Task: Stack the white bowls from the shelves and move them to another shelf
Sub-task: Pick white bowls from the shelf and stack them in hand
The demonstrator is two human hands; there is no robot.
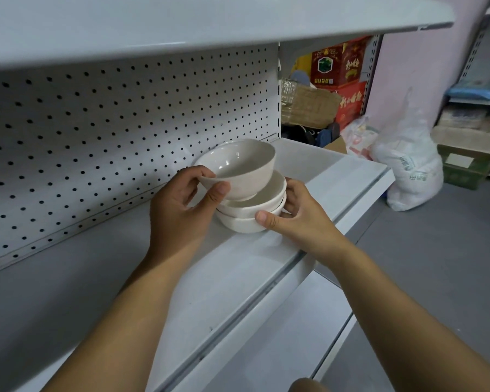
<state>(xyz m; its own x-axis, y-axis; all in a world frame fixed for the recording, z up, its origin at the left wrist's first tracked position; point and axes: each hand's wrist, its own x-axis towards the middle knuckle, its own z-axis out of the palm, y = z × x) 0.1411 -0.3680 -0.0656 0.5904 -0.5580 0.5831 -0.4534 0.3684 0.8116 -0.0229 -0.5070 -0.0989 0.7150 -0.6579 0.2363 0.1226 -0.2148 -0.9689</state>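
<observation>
A stack of white bowls stands on the white middle shelf (238, 273) near its right end. The top white bowl (242, 165) is tilted and sits in the stack below; my left hand (181, 205) grips its near rim with thumb and fingers. The lower white bowls (255, 206) are nested together, and my right hand (297, 213) holds their right side, thumb on the lowest bowl's wall.
A perforated white back panel (111, 137) closes the shelf behind. Another shelf (181, 21) hangs overhead and a lower shelf (289, 335) juts out below. Red boxes (343, 80) and a white plastic bag (408, 165) lie to the right on the grey floor.
</observation>
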